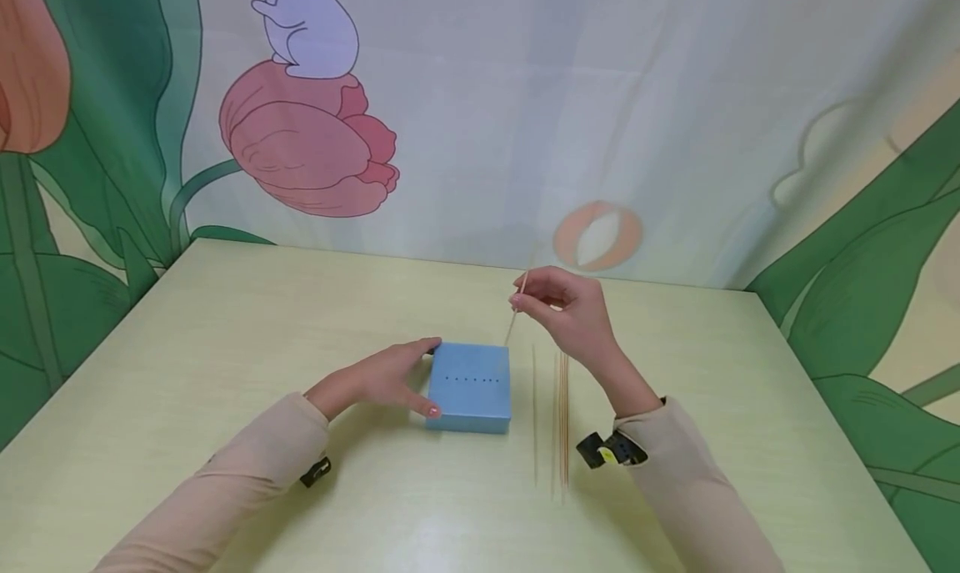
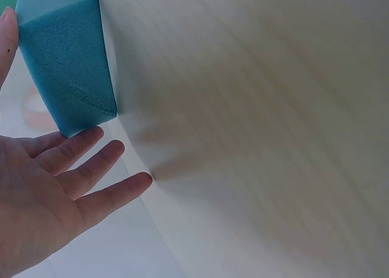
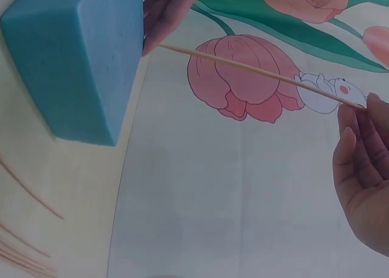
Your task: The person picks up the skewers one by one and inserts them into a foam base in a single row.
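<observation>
A light blue foam block (image 1: pixel 469 389) with a row of several small holes across its top rests on the table. My left hand (image 1: pixel 386 379) spans its left side, thumb at the front corner and fingers at the back corner. In the left wrist view, the fingers (image 2: pixel 76 149) are spread and fairly straight, some touching the block (image 2: pixel 70 62). My right hand (image 1: pixel 570 310) pinches a thin wooden skewer (image 1: pixel 512 327) between thumb and fingertips, behind the block's right side. The skewer (image 3: pixel 255 70) slants, its pointed end near the block in the right wrist view.
Several more skewers (image 1: pixel 564 423) lie side by side on the pale table (image 1: pixel 225 323), right of the block. One skewer (image 1: pixel 535 414) lies apart, closer to the block. A printed curtain (image 1: pixel 480 123) with flowers hangs behind the table's back edge.
</observation>
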The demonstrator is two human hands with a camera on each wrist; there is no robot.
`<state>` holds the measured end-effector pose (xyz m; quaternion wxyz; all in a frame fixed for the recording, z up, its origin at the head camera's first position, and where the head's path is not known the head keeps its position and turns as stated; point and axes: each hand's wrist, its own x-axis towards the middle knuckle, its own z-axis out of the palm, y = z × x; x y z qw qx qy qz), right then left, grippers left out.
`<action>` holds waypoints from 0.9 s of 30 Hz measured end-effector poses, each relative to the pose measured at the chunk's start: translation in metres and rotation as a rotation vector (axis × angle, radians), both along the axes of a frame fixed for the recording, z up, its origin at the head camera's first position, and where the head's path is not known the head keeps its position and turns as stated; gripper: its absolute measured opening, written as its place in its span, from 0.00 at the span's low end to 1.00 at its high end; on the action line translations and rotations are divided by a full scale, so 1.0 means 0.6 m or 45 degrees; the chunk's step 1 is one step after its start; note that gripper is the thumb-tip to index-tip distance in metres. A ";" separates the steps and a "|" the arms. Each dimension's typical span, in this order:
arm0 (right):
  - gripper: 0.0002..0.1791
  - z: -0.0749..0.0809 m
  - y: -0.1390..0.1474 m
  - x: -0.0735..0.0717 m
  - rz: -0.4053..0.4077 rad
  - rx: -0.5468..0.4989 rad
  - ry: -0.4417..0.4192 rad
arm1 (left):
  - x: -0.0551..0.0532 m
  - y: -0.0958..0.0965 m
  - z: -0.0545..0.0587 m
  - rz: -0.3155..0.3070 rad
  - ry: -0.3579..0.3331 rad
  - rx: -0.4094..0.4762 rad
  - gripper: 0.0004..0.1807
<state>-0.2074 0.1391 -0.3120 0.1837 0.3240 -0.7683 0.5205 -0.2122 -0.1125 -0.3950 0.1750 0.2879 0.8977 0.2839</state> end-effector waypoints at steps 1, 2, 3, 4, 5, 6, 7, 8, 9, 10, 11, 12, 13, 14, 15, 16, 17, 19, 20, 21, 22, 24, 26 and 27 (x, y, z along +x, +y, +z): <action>0.04 0.000 -0.004 0.000 0.006 0.003 0.003 | 0.000 0.000 0.000 0.001 -0.002 -0.002 0.58; 0.04 0.000 -0.008 -0.001 0.011 0.008 0.008 | 0.001 0.000 0.000 0.002 -0.003 -0.002 0.58; 0.04 0.000 -0.012 -0.001 0.017 0.010 0.013 | 0.001 0.000 0.000 0.003 -0.004 -0.003 0.58; 0.04 0.000 -0.017 -0.002 0.025 0.012 0.017 | 0.001 -0.001 0.000 0.001 -0.002 -0.001 0.58; 0.04 -0.001 -0.021 -0.003 0.035 0.011 0.019 | 0.001 -0.001 0.001 0.001 -0.003 0.001 0.58; 0.04 0.000 -0.025 -0.002 0.043 0.013 0.022 | 0.001 -0.002 0.001 0.000 -0.003 0.003 0.58; 0.04 0.000 -0.029 -0.003 0.050 0.017 0.027 | 0.001 -0.002 0.001 -0.002 -0.003 0.008 0.58; 0.04 -0.001 -0.033 -0.004 0.056 0.022 0.030 | 0.001 -0.002 0.001 -0.003 -0.004 0.011 0.58; 0.04 -0.002 -0.037 -0.004 0.063 0.024 0.030 | 0.000 -0.003 0.001 -0.004 -0.004 0.012 0.58; 0.04 -0.003 -0.040 -0.005 0.067 0.026 0.030 | 0.000 -0.003 0.001 -0.005 -0.004 0.015 0.58; 0.04 -0.004 -0.043 -0.005 0.071 0.028 0.030 | 0.000 -0.003 0.001 -0.006 -0.005 0.015 0.58; 0.04 -0.005 -0.046 -0.005 0.075 0.027 0.030 | 0.000 -0.002 0.002 -0.007 -0.005 0.017 0.58; 0.04 -0.007 -0.049 -0.006 0.079 0.027 0.029 | 0.000 -0.002 0.002 -0.009 -0.001 0.015 0.58; 0.04 -0.009 -0.052 -0.006 0.083 0.028 0.030 | 0.000 -0.002 0.002 -0.010 0.001 0.012 0.58; 0.04 -0.010 -0.055 -0.007 0.088 0.028 0.032 | 0.000 -0.002 0.002 -0.011 0.005 0.010 0.58; 0.04 -0.012 -0.057 -0.007 0.092 0.030 0.035 | 0.000 -0.002 0.002 -0.012 0.008 0.008 0.58; 0.04 -0.013 -0.060 -0.007 0.097 0.030 0.039 | 0.000 -0.002 0.002 -0.014 0.010 0.008 0.58; 0.04 -0.016 -0.065 -0.007 0.099 0.038 0.049 | -0.001 -0.002 0.001 -0.020 0.016 0.007 0.58; 0.03 -0.017 -0.068 -0.007 0.100 0.040 0.053 | -0.001 -0.002 0.001 -0.022 0.016 0.009 0.58; 0.03 -0.019 -0.070 -0.007 0.103 0.040 0.054 | -0.001 -0.002 0.001 -0.024 0.015 0.011 0.58; 0.03 -0.020 -0.072 -0.007 0.104 0.043 0.053 | -0.001 -0.002 0.001 -0.026 0.015 0.013 0.58; 0.03 -0.023 -0.075 -0.007 0.110 0.049 0.051 | -0.002 -0.001 0.001 -0.024 0.013 0.013 0.58; 0.03 -0.024 -0.078 -0.007 0.119 0.053 0.050 | -0.003 -0.001 0.000 -0.022 0.009 0.010 0.58; 0.03 -0.025 -0.079 -0.006 0.123 0.056 0.051 | -0.003 -0.001 -0.001 -0.021 0.006 0.007 0.59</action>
